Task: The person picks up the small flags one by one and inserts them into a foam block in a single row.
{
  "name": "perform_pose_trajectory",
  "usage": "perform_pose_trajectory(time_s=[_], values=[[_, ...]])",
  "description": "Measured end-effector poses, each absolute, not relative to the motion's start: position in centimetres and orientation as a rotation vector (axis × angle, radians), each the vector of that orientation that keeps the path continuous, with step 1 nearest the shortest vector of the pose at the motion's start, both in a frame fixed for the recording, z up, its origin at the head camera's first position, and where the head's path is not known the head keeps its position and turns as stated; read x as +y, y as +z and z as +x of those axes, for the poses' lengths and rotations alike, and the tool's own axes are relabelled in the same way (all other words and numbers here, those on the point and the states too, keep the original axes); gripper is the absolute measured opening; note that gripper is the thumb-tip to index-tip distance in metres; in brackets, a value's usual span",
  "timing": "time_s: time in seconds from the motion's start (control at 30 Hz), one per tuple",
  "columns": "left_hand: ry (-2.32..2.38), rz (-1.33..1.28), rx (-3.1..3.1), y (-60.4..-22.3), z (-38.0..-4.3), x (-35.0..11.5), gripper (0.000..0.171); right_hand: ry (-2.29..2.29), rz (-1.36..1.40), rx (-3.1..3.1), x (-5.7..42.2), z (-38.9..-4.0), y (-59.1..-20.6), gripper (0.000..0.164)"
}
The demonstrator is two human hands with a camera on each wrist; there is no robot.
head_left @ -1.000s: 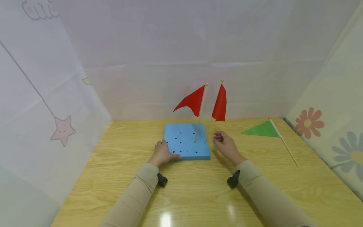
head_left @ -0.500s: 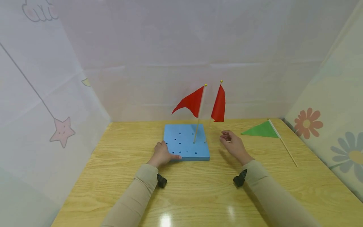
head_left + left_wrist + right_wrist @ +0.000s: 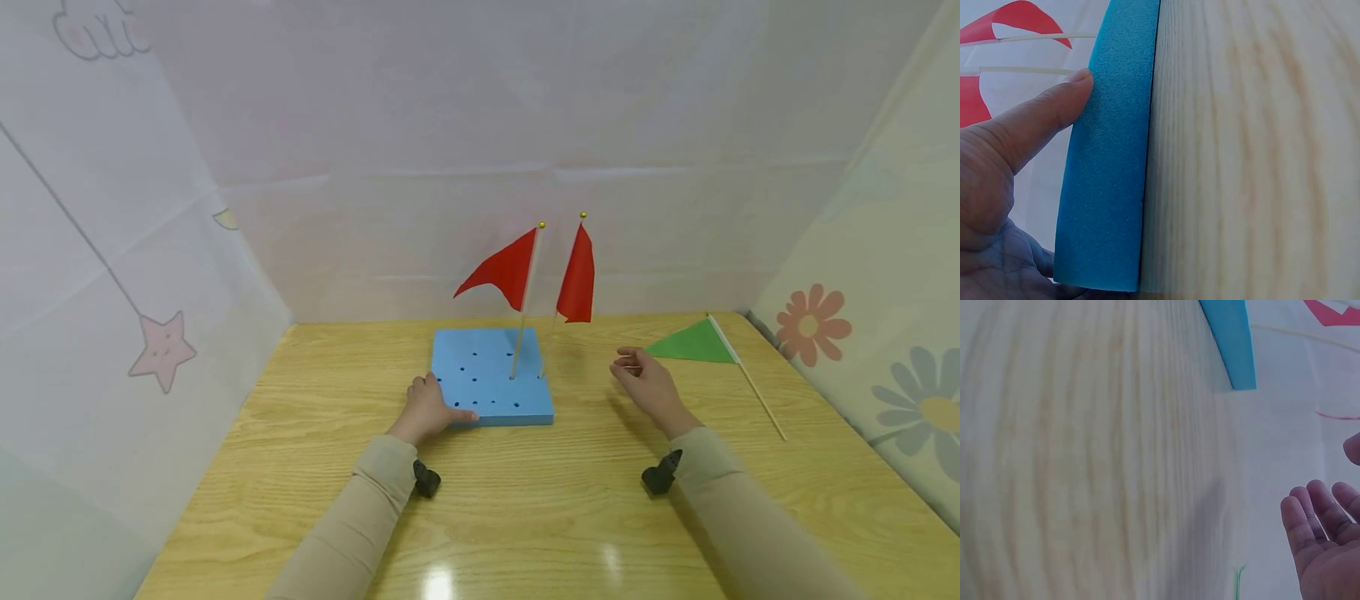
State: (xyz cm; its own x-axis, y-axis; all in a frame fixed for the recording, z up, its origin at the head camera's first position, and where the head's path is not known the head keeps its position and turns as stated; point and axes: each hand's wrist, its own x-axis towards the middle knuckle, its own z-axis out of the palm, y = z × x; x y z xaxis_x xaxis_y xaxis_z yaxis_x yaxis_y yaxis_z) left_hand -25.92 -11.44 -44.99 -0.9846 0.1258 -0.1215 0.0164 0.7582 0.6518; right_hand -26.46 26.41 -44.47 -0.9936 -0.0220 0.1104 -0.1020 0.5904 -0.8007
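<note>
A blue foam block with several small holes lies flat on the wooden table. My left hand grips its near left corner, fingers along the left side and thumb across the front top edge; the left wrist view shows this thumb on the edge. Two red pennant flags stand in holes on the block's right part: one red flag spreads leftward, the other red flag hangs folded. To the right, my right hand hovers over the table, fingers loosely bent and holding nothing, near the tip of a green flag.
The green flag lies flat at the table's right, its stick slanting toward the near right. A pale cloth backdrop rises behind the table and along both sides, printed with a star and flowers.
My right hand has moved rightward, away from the folded red flag and toward the green flag. The left hand stays on the block, and the flags stand as before.
</note>
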Motion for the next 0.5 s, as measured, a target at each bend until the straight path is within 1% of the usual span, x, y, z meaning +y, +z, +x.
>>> perform_pose_trajectory(time_s=[0.27,0.5], values=[[1.051,0.136,2.786,-44.9,-26.0,-11.6,0.120,1.344,0.085,-2.732,28.7,-26.2,-44.2,0.054],[1.033,0.132,2.787,-45.3,-26.2,-11.6,0.121,1.313,0.035,-2.773,30.4,-25.5,-44.0,0.060]])
